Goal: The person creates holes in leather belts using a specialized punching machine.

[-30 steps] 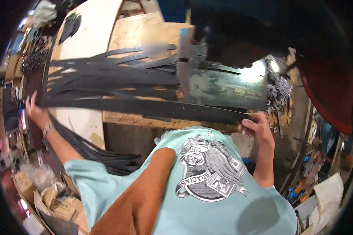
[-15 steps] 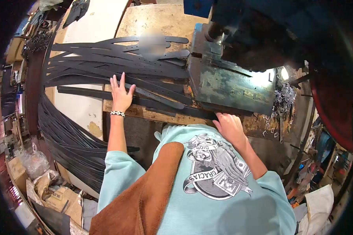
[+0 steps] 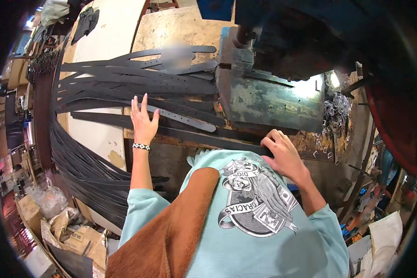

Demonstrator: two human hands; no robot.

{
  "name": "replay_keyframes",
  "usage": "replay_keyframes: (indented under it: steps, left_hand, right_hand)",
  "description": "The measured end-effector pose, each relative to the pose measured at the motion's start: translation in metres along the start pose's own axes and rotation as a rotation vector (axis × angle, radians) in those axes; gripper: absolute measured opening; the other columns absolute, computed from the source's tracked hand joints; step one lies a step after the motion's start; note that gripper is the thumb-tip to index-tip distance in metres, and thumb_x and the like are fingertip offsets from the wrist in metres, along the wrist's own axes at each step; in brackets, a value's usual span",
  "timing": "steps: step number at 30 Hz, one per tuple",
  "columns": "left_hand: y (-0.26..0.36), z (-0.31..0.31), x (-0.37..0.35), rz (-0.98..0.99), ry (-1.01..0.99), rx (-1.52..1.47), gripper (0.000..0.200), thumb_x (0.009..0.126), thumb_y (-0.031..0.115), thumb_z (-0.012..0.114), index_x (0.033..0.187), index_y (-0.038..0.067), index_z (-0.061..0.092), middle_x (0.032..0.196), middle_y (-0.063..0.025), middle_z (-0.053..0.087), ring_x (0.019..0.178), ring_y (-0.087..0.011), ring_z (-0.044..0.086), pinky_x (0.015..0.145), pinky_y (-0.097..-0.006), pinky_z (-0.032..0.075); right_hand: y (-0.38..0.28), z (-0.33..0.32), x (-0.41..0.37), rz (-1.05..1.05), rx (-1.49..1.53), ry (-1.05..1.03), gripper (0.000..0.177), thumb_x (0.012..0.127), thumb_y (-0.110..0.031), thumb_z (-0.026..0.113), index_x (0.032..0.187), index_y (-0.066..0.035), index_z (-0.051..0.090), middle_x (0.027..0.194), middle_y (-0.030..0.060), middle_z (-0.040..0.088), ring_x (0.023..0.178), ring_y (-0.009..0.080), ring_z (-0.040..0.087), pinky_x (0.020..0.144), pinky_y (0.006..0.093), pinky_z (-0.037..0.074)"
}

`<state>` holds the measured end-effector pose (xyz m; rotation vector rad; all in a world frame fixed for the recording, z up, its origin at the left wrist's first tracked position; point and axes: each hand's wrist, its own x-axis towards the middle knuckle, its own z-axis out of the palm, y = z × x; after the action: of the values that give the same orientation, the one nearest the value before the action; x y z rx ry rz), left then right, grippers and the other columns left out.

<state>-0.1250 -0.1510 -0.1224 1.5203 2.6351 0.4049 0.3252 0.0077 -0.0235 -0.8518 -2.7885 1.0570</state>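
My left hand (image 3: 144,121) lies with fingers spread at the near side of a spread of black belt straps (image 3: 139,83), beside a grey-looking strap (image 3: 185,120) with a rounded end and punched holes. At the table's near edge, my right hand (image 3: 282,150) has its fingers closed on the right end of a long black strap (image 3: 208,140). That strap runs leftward past my left wrist. Just beyond my right hand is the worn green metal bed (image 3: 273,104) of a machine. Several strap tips point toward this bed.
A thick bundle of black straps (image 3: 88,171) hangs off the table's left side. Small metal pieces (image 3: 337,111) are heaped right of the machine bed, with a few loose by the near edge. A dark machine head overhangs the upper right. A plastic bag (image 3: 50,199) sits lower left.
My right hand has moved slightly right and toward my body, drawing the strap's end away from the machine bed. My left hand stays spread in nearly the same place.
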Motion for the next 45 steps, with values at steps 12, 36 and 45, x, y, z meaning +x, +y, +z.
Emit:
replay_keyframes:
  steps: [12, 36, 45]
  left_hand:
    - [0.213, -0.083, 0.036, 0.491, -0.603, -0.738, 0.057, 0.084, 0.037, 0.087, 0.122, 0.003, 0.061, 0.098, -0.0099, 0.068, 0.089, -0.0185, 0.064, 0.084, -0.0337, 0.052]
    - [0.165, -0.059, 0.194, 0.572, -0.432, -0.302, 0.030, 0.080, 0.016, 0.086, 0.102, -0.002, 0.076, 0.091, -0.0161, 0.076, 0.083, -0.0244, 0.070, 0.082, -0.0353, 0.055]
    - [0.180, -0.050, 0.188, 0.611, -0.435, -0.307, 0.034, 0.077, 0.016, 0.083, 0.106, -0.001, 0.076, 0.090, -0.0180, 0.075, 0.083, -0.0318, 0.071, 0.081, -0.0379, 0.055]
  right_hand:
    - [-0.003, -0.084, 0.010, -0.003, -0.160, 0.281, 0.035, 0.086, -0.023, 0.078, 0.114, -0.009, 0.064, 0.104, 0.0127, 0.071, 0.099, 0.0360, 0.066, 0.093, 0.0466, 0.049]
    - [0.087, -0.024, 0.050, 0.211, -0.413, 0.633, 0.070, 0.092, -0.039, 0.075, 0.145, 0.001, 0.055, 0.152, 0.0170, 0.054, 0.145, 0.0355, 0.044, 0.120, 0.0515, 0.034]
    - [0.072, -0.025, 0.057, 0.170, -0.340, 0.639, 0.065, 0.092, -0.038, 0.075, 0.144, -0.005, 0.058, 0.149, 0.0169, 0.056, 0.146, 0.0362, 0.044, 0.116, 0.0571, 0.036]
